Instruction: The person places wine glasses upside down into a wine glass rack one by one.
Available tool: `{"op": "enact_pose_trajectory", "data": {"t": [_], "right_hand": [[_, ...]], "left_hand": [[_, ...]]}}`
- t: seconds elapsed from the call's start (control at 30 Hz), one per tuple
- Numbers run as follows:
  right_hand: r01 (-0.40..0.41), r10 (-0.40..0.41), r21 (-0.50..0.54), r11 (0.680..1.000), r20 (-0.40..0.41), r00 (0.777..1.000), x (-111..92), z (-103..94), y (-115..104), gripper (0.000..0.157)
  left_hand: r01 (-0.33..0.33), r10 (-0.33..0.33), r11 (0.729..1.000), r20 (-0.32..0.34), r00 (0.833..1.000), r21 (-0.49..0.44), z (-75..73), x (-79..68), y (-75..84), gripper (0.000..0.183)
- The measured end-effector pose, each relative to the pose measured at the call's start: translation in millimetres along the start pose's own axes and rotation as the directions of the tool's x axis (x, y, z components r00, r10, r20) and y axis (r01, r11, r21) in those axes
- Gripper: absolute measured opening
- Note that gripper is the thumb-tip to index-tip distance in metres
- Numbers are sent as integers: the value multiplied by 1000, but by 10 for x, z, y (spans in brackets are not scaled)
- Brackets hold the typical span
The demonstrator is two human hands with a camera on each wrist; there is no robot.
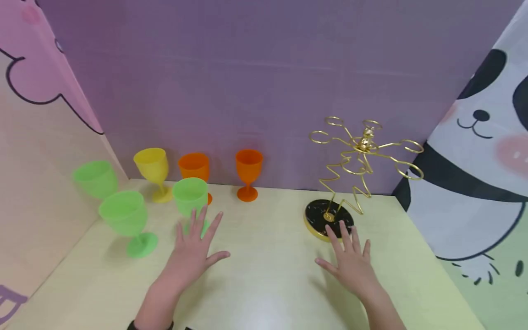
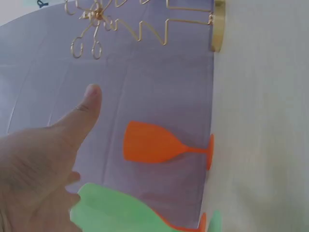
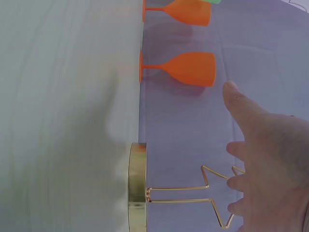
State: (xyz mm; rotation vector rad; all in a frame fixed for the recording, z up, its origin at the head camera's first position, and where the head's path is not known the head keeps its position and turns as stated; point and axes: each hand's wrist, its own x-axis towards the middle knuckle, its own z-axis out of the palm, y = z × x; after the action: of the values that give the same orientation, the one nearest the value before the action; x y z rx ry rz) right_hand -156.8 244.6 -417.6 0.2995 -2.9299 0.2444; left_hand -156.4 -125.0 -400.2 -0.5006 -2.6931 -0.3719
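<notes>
Head view, 2 spread hands [image 1: 190,254] [image 1: 352,266], goblets [image 1: 190,195], stand [image 1: 365,143]

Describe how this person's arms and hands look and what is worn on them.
The left hand and right hand are bare: no gloves or rings show, and no sleeves. A black band is on the left forearm, partly cut off by the head view's lower edge.

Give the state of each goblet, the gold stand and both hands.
Yellow goblet: upright
Left orange goblet: upright, partly hidden
Right orange goblet: upright
Leftmost green goblet: upright, partly hidden
Middle green goblet: upright
Right green goblet: upright, partly hidden
Gold stand: upright, empty
Left hand: spread, empty
Right hand: spread, empty
</notes>
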Motion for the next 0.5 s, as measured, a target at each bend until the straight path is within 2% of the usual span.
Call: {"op": "enact_pose_trajectory", "data": {"t": [0.1,0.2,0.27,0.37,0.43,0.5], "right_hand": [[12,-13,30,999,10,1000,38,36,-51,83],[35,-36,53,998,17,999,105,103,-137,84],[61,-64,85,994,27,998,179,147,-227,84],[94,-115,228,969,77,990,322,187,-409,83],[101,-157,369,924,125,980,419,215,-545,81],[91,-204,513,853,169,964,508,254,-686,78]], "left_hand": [[-97,99,995,-109,989,17,-95,78,-88,92],[-164,165,986,-141,976,17,-232,208,-177,93],[-173,174,985,-114,978,14,-336,332,-246,95],[-136,136,990,-20,990,33,-475,544,-356,102],[-114,112,993,50,992,41,-542,678,-420,107],[-92,85,994,122,989,58,-583,785,-474,111]]}}
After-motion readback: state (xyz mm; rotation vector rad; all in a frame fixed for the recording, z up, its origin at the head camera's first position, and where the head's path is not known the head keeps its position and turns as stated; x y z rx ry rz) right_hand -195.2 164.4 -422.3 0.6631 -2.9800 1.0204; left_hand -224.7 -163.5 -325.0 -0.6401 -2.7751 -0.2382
